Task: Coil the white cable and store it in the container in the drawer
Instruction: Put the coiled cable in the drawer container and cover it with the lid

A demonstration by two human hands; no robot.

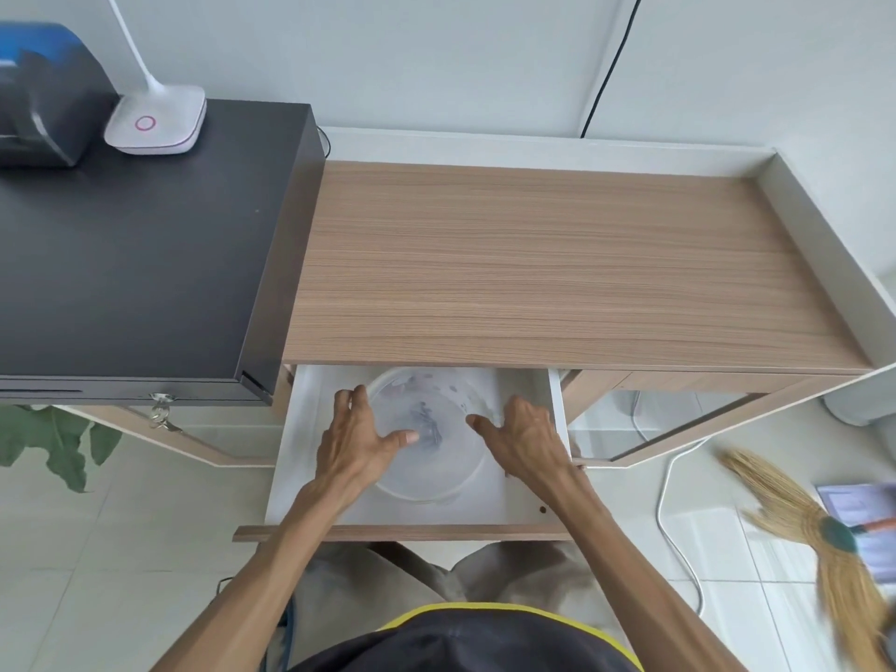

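A round translucent container (426,477) with a lid sits in the open white drawer (514,506) under the wooden desk top. Small dark items show faintly through the lid. My left hand (356,443) grips the container's left rim, fingers curled over the far edge and thumb lying on the lid. My right hand (523,438) is at the right rim, thumb tip on the lid and fingers hidden behind the hand. A white cable (671,497) trails across the floor tiles at the right, apart from both hands.
A black cash drawer (145,264) with a white lamp base (155,121) stands to the left. The wooden desk top (557,264) has a raised white rim. A straw broom (800,521) and a booklet lie on the floor at the right.
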